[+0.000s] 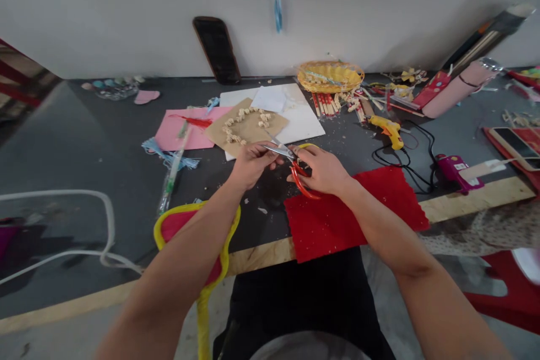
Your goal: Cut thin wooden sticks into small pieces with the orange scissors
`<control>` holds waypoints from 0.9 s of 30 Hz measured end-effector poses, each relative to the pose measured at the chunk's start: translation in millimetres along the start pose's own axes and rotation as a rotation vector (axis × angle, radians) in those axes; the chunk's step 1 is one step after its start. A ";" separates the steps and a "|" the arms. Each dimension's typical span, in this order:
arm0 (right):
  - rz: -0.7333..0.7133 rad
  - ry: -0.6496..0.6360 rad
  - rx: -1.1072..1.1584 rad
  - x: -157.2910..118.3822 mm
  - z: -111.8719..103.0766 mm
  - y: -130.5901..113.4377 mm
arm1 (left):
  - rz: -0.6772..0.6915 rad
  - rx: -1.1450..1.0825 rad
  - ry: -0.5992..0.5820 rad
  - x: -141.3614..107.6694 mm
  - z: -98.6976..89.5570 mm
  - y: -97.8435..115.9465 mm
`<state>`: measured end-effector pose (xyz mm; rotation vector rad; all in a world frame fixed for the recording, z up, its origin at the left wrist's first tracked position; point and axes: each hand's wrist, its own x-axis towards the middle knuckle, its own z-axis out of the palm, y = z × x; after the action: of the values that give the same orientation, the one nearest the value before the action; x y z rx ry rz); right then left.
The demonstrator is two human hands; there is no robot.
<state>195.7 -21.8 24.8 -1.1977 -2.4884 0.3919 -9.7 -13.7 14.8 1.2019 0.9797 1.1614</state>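
Scissors with red handles (302,183) are in my right hand (323,169), whose fingers wrap the handle loops. Their metal blades (280,151) point left, toward the fingertips of my left hand (252,164). My left hand is closed in a pinch right at the blades; a small pale bit shows there, too small to name. Just beyond both hands lies a tan card (253,121) bearing a curved row of small cream-coloured pieces (230,130). Under the right forearm a red felt sheet (329,225) hangs over the table's front edge.
A yellow basket (331,77), a yellow glue gun (387,131) with a black cord and a pink bottle (462,89) stand or lie at the right. A phone (216,49) leans on the wall. Pink paper (169,138) and blue tassels (181,162) lie left; a white cable (110,219) is farther left.
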 end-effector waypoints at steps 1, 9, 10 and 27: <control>0.009 -0.003 -0.007 -0.3 -0.5 -1.7 | 0.007 0.008 0.013 -0.2 0.9 0.6; 0.072 0.031 0.002 -0.6 0.4 -4.2 | 0.058 0.061 0.129 1.9 3.8 -5.5; 0.076 0.029 -0.001 -0.6 0.5 -3.4 | 0.061 0.072 0.133 2.3 3.6 -5.8; 0.023 0.014 0.023 -0.8 -4.4 -0.7 | 0.031 -0.039 0.092 0.9 3.3 -3.5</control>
<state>197.5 -22.4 28.9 -1.2164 -2.4532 0.4159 -5.9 -13.3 11.9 1.1443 1.0064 1.2639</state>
